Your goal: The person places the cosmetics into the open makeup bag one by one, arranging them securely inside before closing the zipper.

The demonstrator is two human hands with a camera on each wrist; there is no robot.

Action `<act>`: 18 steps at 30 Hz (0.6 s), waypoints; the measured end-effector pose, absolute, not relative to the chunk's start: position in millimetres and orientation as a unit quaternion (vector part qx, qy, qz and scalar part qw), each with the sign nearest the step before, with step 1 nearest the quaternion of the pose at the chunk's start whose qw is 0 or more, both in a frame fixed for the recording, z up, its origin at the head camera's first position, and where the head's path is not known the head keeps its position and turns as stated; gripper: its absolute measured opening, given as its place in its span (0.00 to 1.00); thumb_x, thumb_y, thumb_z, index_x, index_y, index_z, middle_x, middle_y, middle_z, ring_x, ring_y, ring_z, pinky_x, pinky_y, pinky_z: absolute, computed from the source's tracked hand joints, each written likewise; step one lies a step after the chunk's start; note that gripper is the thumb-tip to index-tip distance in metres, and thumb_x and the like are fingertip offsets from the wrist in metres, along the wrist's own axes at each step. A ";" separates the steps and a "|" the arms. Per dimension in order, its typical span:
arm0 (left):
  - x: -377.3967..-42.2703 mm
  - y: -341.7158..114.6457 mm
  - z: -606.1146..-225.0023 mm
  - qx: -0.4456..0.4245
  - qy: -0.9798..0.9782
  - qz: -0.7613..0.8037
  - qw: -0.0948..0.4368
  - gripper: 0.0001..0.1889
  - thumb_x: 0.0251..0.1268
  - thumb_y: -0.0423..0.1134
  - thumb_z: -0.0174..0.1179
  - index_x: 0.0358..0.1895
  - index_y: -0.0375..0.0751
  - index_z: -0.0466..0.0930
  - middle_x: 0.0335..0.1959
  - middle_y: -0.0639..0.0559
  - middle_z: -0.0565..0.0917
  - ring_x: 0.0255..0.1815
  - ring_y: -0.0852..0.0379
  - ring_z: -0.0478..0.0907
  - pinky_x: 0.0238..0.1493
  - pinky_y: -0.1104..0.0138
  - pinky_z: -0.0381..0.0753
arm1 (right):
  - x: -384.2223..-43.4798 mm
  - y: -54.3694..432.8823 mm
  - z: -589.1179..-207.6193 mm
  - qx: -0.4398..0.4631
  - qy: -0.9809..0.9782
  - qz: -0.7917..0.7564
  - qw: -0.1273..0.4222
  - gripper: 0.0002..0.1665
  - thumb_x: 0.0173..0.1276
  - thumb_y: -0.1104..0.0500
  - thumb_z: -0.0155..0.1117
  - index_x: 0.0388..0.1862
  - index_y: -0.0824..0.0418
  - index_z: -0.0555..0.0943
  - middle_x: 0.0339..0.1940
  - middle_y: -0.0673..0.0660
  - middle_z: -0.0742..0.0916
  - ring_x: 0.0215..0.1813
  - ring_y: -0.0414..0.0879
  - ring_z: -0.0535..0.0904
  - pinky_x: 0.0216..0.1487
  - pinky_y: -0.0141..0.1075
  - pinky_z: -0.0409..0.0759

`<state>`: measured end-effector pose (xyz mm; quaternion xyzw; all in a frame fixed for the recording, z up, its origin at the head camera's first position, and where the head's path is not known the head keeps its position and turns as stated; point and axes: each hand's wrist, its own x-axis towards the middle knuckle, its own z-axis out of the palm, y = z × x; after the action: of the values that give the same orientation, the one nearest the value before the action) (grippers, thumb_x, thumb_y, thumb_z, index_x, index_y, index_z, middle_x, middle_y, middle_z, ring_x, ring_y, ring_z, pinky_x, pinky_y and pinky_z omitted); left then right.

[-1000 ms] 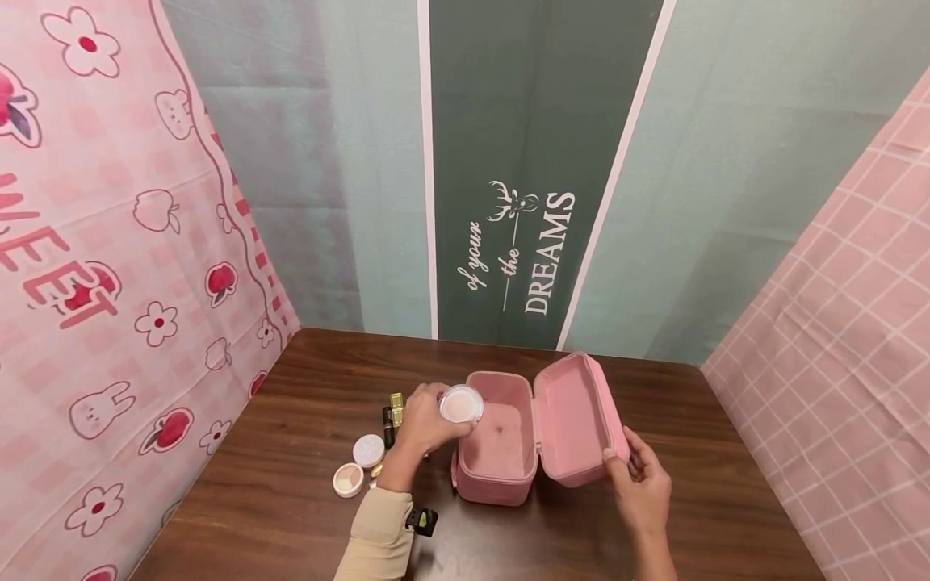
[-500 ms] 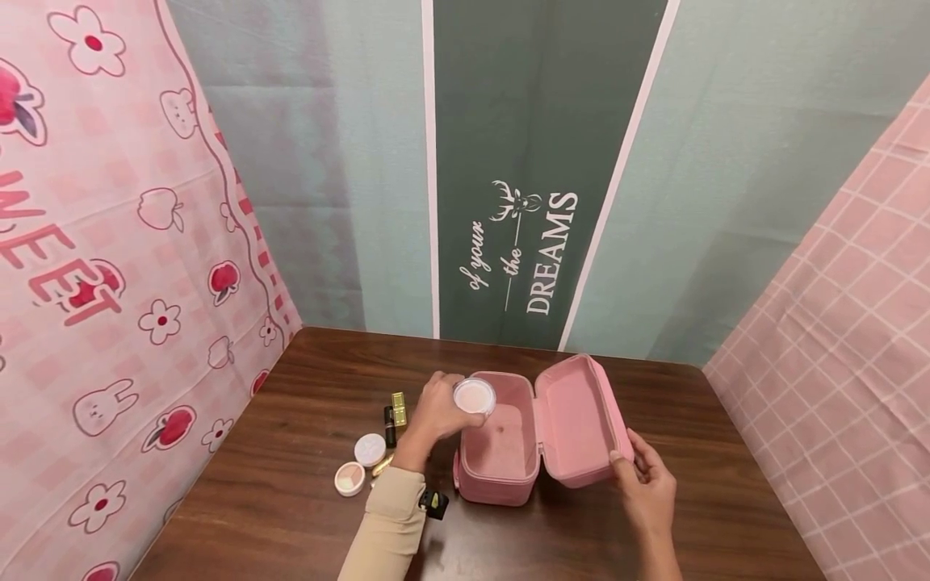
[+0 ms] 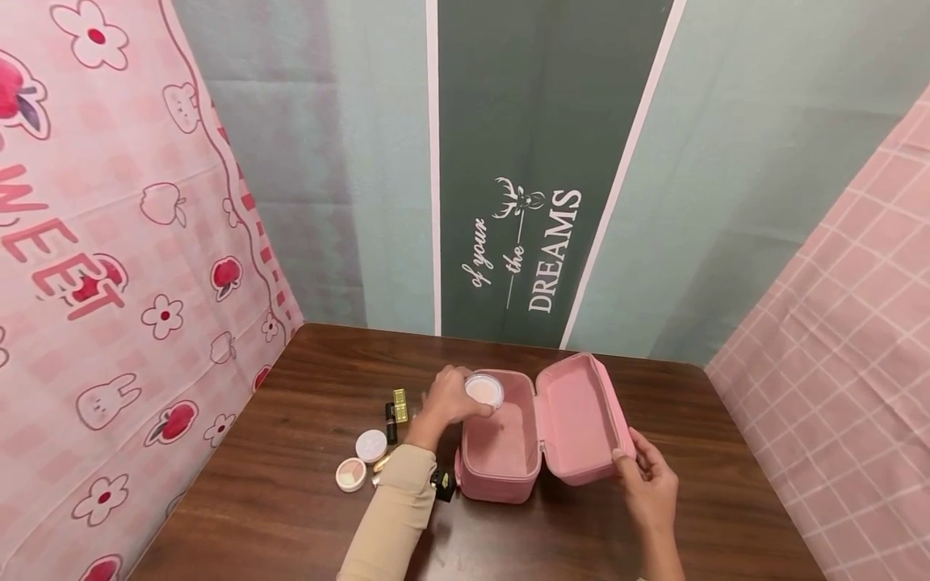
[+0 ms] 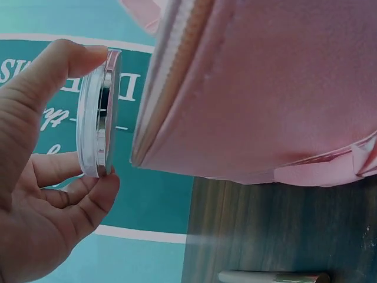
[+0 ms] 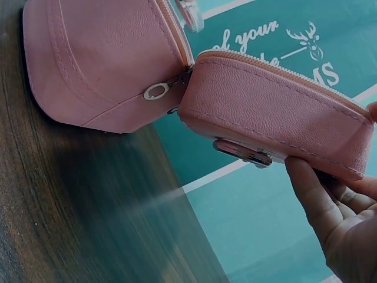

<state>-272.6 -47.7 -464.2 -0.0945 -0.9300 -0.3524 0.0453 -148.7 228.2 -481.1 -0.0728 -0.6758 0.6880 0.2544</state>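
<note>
My left hand (image 3: 449,397) pinches a round clear-rimmed powder compact (image 3: 483,390) by its edge, over the back left of the open pink cosmetic case (image 3: 500,489). Seen edge-on in the left wrist view, the compact (image 4: 99,118) sits between thumb and fingertips, with the case's zipper rim close beside it. The bare inside bottom of the case shows in the head view. On the right, my right hand (image 3: 649,482) grips the outer edge of the swung-back lid (image 3: 579,421). Thumb and fingers hold that lid (image 5: 277,109) in the right wrist view.
Left of the case lie a gold rectangular item (image 3: 400,406), a black tube (image 3: 391,424), a white round container (image 3: 371,445), a three-colour round palette (image 3: 351,474) and a gold tube (image 3: 383,462), partly behind my sleeve. Printed cloths stand around the wooden table (image 3: 254,500).
The left hand has carried the compact rightward, from the case's left rim to over its opening. The right hand keeps hold of the lid, nearly still.
</note>
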 end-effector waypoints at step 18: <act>-289.9 -18.1 -462.1 -0.142 -0.940 -0.310 0.026 0.25 0.29 0.52 0.77 0.26 0.40 0.75 0.23 0.53 0.72 0.28 0.55 0.69 0.30 0.64 0.71 | -146.9 225.7 -475.4 -0.127 -0.692 0.677 0.218 0.23 0.63 0.71 0.55 0.59 0.74 0.70 0.35 0.39 0.82 0.32 0.33 0.80 0.26 0.29 0.78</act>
<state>-289.9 -18.1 -462.1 -0.1420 -0.9397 -0.3101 0.0264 -146.9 225.7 -475.4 -0.1274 -0.6916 0.6767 0.2181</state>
